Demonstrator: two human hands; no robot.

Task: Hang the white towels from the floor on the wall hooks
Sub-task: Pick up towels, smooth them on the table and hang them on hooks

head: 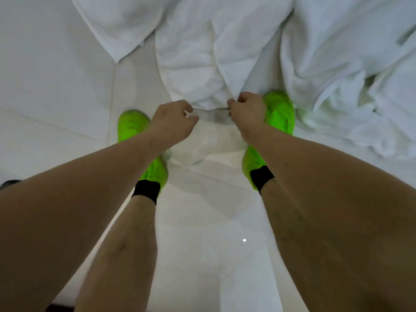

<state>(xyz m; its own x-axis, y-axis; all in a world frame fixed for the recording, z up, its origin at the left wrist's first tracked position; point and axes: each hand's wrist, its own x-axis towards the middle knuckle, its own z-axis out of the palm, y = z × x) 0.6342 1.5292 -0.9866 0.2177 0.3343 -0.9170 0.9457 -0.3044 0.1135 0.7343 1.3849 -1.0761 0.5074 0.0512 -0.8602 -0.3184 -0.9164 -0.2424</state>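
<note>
White tile floor (56, 91) fills most of the view, glossy, with thin grout lines crossing at angles. Across its far side lies a heap of white towels, rumpled and overlapping: one towel (198, 64) spreads down the middle toward the person, a second towel (117, 21) lies to its left with a corner pointing down, and a larger crumpled mass (351, 70) covers the right side. Two bare forearms reach down from the bottom corners toward the near edge of the middle towel. Below them stand the person's legs in black socks and bright green shoes, the left shoe (132, 124) on bare tile just left of the towel, the right shoe (279, 109) beside the hem and touching the crumpled mass on the right. The right hand (247, 111) has its fingers curled and pinches the near hem of the middle towel, which is drawn taut into a short straight edge toward the other hand. The left hand (173, 120) sits at the other end of that edge, fingers bent with thumb and forefinger close together at the hem; whether they actually clamp the cloth I cannot tell. All the towels lie on the floor.
</note>
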